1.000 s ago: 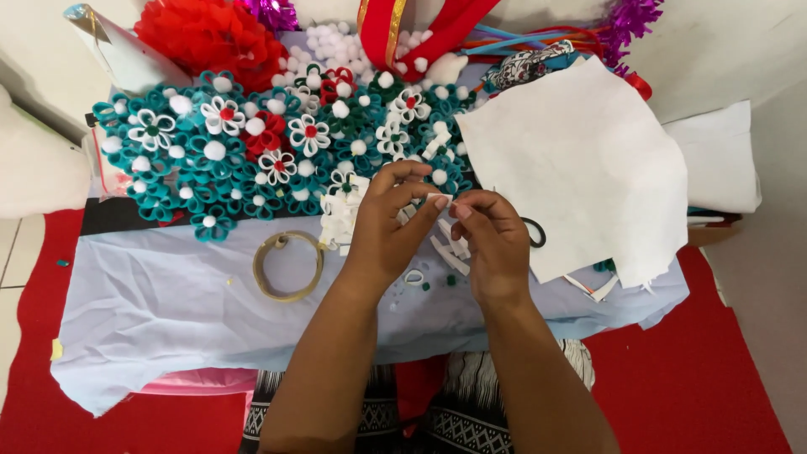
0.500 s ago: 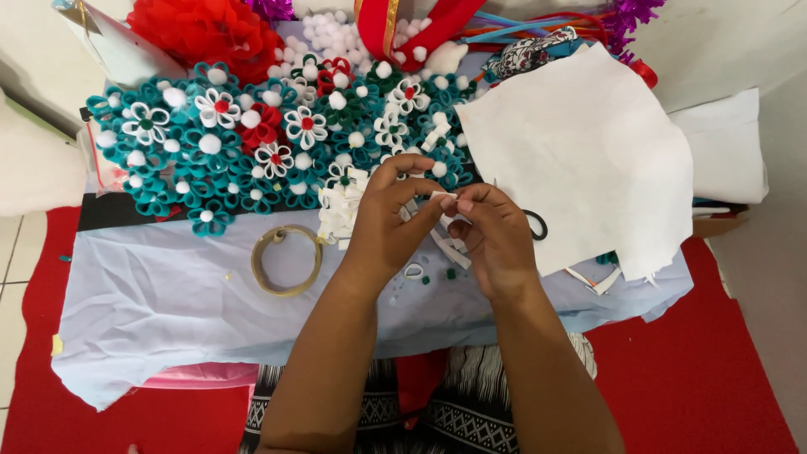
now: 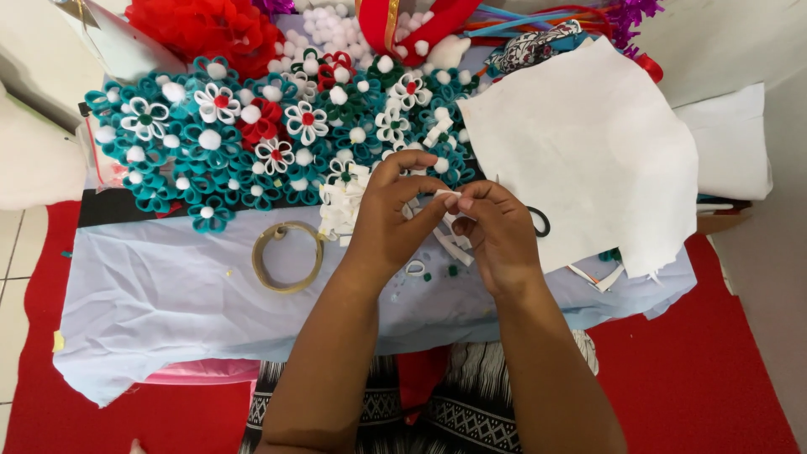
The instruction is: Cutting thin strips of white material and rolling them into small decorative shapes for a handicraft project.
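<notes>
My left hand (image 3: 388, 220) and right hand (image 3: 496, 231) pinched a small white paper strip (image 3: 445, 196). Many teal, white and red rolled-paper flowers (image 3: 252, 134) covered the tabletop's far edge; loose white strips (image 3: 450, 245) remained unrolled.

A pale blue cloth (image 3: 160, 311) covers the work surface. On it lies a ring-shaped roll of brownish tape (image 3: 287, 256). Behind the roll sits a cluster of teal, white and red rolled-strip flowers with white pompom centres (image 3: 227, 134). A large irregular sheet of white felt (image 3: 588, 143) lies at the far side. A red carpet (image 3: 714, 370) covers the floor below.
</notes>
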